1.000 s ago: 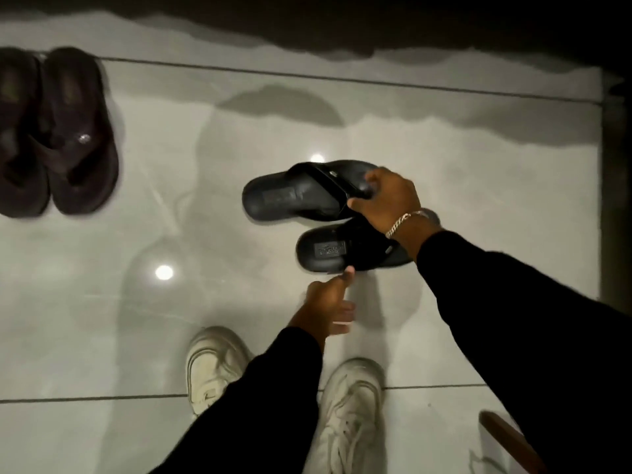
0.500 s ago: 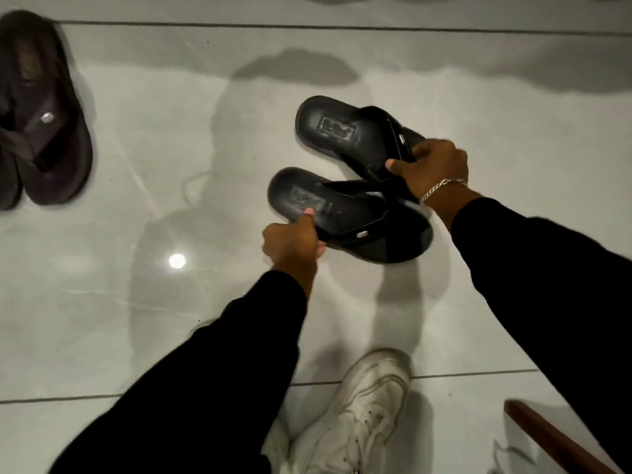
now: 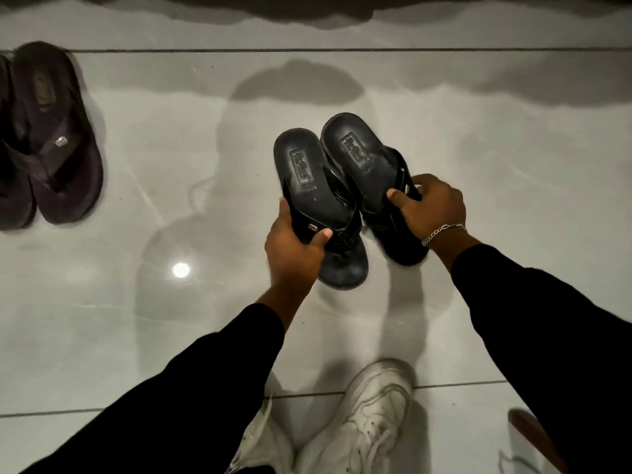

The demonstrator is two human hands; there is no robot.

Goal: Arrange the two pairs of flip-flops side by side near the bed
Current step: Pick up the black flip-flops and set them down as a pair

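Two black flip-flops sit side by side in the middle of the grey tiled floor, heels pointing away from me. My left hand (image 3: 294, 244) grips the left black flip-flop (image 3: 307, 172) by its strap and edge. The right black flip-flop (image 3: 362, 155) is gripped at its strap by my right hand (image 3: 431, 206), which wears a bracelet. A second, dark brown pair lies at the far left: one brown flip-flop (image 3: 54, 138) is in full view, its partner (image 3: 10, 186) cut off by the frame edge.
My white sneakers (image 3: 362, 422) stand at the bottom of the view. A brown wooden edge (image 3: 533, 436) shows at the bottom right. A dark shadow band, possibly the bed's underside, runs along the top (image 3: 307, 8). Bare glossy tile separates the two pairs.
The black flip-flops have turned from lying crosswise to pointing lengthwise, side by side. My left hand has gone from reaching to gripping the left one. The right hand stays on the other.
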